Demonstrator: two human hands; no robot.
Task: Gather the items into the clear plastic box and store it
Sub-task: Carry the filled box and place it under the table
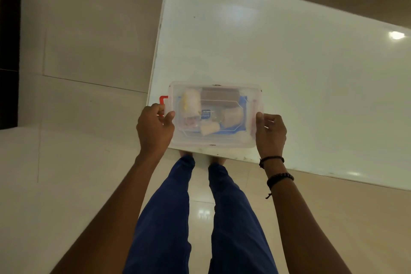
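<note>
A: Entry. Clear plastic box (214, 115) sits at the near corner of the white table (289, 73), lid on. Contents visible through the lid: a pale roll, a brown flat block, a blue-labelled pack, some smaller pale pieces. No loose items seen on the tabletop, so gathering looks complete; storing remains.

B: Hands?

A: Left hand (154, 128) is curled around the box's left end, fingers wrapped at the red latch handle (163, 101), thumb lying on the lid edge. Right hand (270, 133) is clamped on the right end, thumb on top, fingers down the side wall. The right-side latch is hidden behind that hand; cannot tell if it is snapped.

B: Is the box lifted?

A: Cannot tell. It could be resting or just clear of the surface.

B: Handling estimate?

A: Judgement only: thin-walled, stiff enough to carry, but the smooth plastic is likely slippery and the walls may flex if squeezed hard. Load seems light: soft rolls and small packs that may shift if tilted. Best hold is both short ends at the latch handles, kept level.

B: Risk?

A: Lid popping if a latch is unseated. Box overhangs near the table corner; a slip drops it on the tiled floor (77, 51).
</note>
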